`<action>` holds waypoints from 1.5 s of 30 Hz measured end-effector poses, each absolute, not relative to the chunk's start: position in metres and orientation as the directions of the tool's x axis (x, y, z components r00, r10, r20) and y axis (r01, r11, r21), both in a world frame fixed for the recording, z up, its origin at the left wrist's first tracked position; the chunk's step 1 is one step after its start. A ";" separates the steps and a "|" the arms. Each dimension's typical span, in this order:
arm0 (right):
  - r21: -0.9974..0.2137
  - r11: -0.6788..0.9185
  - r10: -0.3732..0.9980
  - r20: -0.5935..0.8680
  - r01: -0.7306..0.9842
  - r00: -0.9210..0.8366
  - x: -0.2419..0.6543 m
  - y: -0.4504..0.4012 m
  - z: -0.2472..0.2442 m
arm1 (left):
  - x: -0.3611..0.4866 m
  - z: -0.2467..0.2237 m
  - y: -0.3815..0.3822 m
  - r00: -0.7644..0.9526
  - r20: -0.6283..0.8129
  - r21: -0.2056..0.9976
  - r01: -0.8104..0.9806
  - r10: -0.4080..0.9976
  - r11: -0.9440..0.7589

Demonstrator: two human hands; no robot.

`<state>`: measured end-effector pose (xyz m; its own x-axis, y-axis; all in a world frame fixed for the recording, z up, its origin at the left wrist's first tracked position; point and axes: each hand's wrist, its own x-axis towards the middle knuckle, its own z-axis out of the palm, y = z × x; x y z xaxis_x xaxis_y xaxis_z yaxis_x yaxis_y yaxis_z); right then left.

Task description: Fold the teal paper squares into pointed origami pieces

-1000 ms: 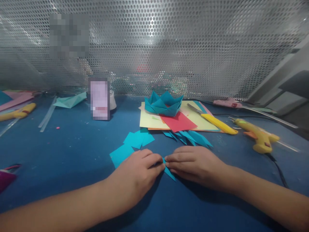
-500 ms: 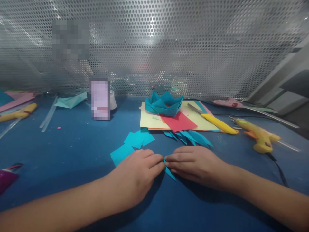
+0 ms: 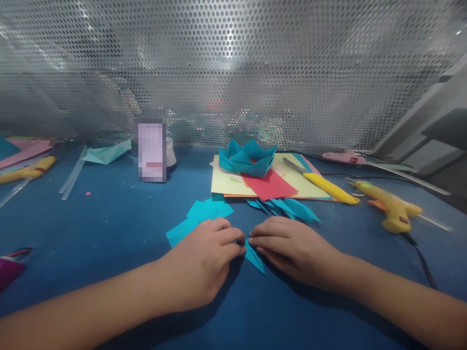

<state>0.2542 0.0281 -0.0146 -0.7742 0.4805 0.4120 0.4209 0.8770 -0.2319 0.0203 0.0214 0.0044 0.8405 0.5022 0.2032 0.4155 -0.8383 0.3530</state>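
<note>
Between my hands a small folded piece of blue paper lies on the table, its pointed end toward me. My left hand grips its left side with thumb and forefinger bent together. My right hand has its fingers pressed together at the paper's upper right edge; the thumb side is partly hidden. Flat blue paper squares lie just beyond my left hand, partly covered by it. Several folded blue paper pieces lie beyond my right hand. Farther back stands a blue folded-paper ring with pointed tips.
A stack of coloured paper with a red sheet and a yellow utility knife lies ahead. Yellow glue guns rest at right and left. A blurred phone-like panel stands before a white cup-like object. Perforated metal closes the back.
My hands have drawn slightly apart, so more of the folded blue paper shows. My left fingers have curled more. The paper's tip has barely shifted.
</note>
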 end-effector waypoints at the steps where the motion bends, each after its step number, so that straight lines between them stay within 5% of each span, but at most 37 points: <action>1: -0.209 0.885 0.465 0.403 0.415 -0.788 0.255 0.027 -0.014 | 0.020 0.004 0.021 0.842 0.205 0.351 0.413 0.499 -0.840; 7: -0.156 0.901 0.433 0.398 0.406 -0.809 0.256 0.026 -0.010 | 0.018 0.004 0.021 0.847 0.206 0.352 0.403 0.490 -0.845; 13: -0.231 0.844 0.534 0.450 0.484 -0.716 0.254 0.027 -0.006 | 0.019 -0.001 0.022 0.840 0.282 0.298 0.383 0.464 -0.874; 30: -0.432 0.699 0.699 0.247 0.569 -0.671 0.250 0.017 -0.003 | 0.018 -0.003 0.023 0.840 0.332 0.282 0.346 0.429 -0.895; 35: -0.451 0.664 0.728 0.210 0.596 -0.652 0.248 0.015 -0.001 | 0.018 0.002 0.024 0.853 0.251 0.325 0.371 0.457 -0.870; 45: -0.482 0.526 0.832 0.121 0.701 -0.541 0.242 0.013 0.006 | 0.017 -0.010 0.026 0.779 0.346 0.417 0.372 0.523 -0.830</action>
<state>0.2417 0.0130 0.0055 -0.5414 0.8320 0.1213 0.7007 0.5262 -0.4818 0.0167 0.0256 -0.0105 0.7794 0.5226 0.3457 0.3716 -0.8297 0.4166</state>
